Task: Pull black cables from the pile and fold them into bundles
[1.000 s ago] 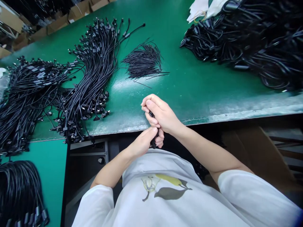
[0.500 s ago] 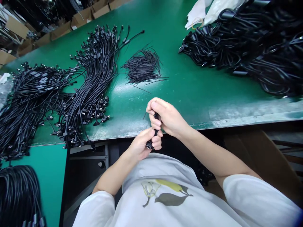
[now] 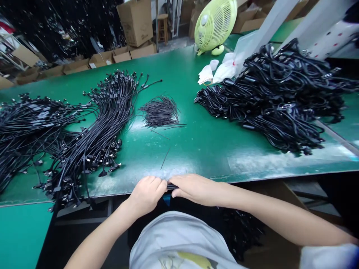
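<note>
At the table's front edge, my left hand is closed in a fist, knuckles up. Beside it my right hand points left, thumb and fingers pinched together. A short stretch of folded black cable shows between the two hands, and both grip it. The rest of that cable is hidden under my fingers. A single thin black tie lies just beyond my hands, and a pile of such ties is farther back.
Bundled black cables with connectors spread over the left of the green table. Coiled black cables are heaped on the right. A yellow-green fan and white bags are at the back, with cardboard boxes behind.
My view has tilted up, bringing in the fan. My hands, earlier stacked in front of my body around the cable, are now side by side along the table edge.
</note>
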{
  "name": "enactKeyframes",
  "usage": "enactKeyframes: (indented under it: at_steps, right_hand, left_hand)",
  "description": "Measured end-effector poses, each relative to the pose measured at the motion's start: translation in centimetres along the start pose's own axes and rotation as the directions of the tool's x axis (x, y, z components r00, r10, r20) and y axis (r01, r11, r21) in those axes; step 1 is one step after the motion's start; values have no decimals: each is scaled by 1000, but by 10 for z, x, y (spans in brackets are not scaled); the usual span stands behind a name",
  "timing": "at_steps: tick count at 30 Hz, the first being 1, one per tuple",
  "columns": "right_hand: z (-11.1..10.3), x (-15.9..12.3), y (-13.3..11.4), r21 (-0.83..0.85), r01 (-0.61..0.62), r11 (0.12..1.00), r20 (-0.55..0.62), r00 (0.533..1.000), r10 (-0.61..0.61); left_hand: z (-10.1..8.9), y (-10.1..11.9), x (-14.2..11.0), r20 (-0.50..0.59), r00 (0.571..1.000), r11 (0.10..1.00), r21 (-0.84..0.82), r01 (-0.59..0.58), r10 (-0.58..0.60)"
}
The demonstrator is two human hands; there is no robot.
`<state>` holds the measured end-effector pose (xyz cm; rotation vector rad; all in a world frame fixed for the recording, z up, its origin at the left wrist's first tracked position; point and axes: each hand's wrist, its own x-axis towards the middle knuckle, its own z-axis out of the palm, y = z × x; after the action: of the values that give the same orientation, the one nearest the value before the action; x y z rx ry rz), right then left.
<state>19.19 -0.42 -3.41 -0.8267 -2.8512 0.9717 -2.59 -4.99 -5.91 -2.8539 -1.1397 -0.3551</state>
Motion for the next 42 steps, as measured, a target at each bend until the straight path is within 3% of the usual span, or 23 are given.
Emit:
enactKeyframes:
  at_steps: [4,7,9,12,14,16,19,22,26,30,33,37,39,40,42]
  right_hand:
    - [13,5,-2,-188,-15,982,-83,997,0]
    - [11,9,1,-212,26,977,-76,996,-43]
    - [-4,14,10,-77,96,992,-32,995,-99]
    - [-34,29,36,49,47,998,-174,984,-38]
    - [-47,43,55,-33,-108,994,-279,956,95]
    - [-50,54,69,-143,-183,973,-257,956,142]
    - [-43,61,73,-205,-167,965,-165,977,134]
    - [-30,55,60,-95,-166,982,-197,970,145]
    - [-9,41,33,197,-84,977,-214,969,127]
    - [3,36,17,303,-32,952,-275,954,120]
    - [1,36,11,370,-53,928,-287,943,169]
    - [1,37,1,533,-106,840,-237,934,268]
    - [6,38,-2,472,-42,880,-334,916,223]
    - [9,39,-2,360,-4,933,-415,895,164]
    - [13,40,-1,-25,28,999,-566,824,-37]
  left_hand:
    - [-7,3,-3,66,991,971,-204,124,-113]
    - [-11,4,-2,216,946,832,-456,315,-240]
    - [-12,1,-3,291,899,647,-625,437,-327]
    - [-13,-5,-7,393,780,182,-828,531,-487]
    - [-13,-6,-9,440,706,-139,-886,443,-554]
    - [-14,-4,-8,462,667,-358,-885,299,-585]
    - [-15,5,0,490,648,-519,-838,168,-582]
    - [-12,13,12,497,654,-598,-797,84,-570]
    - [-5,16,24,483,645,-617,-787,22,-592]
    - [0,14,26,440,653,-537,-841,60,-616]
    - [-1,14,25,382,663,-396,-908,138,-644]
    - [-4,17,22,267,610,-85,-947,311,-746]
    - [0,16,20,201,587,56,-919,389,-784]
    - [3,14,19,177,578,110,-897,427,-796]
    - [11,8,17,114,574,247,-822,512,-811]
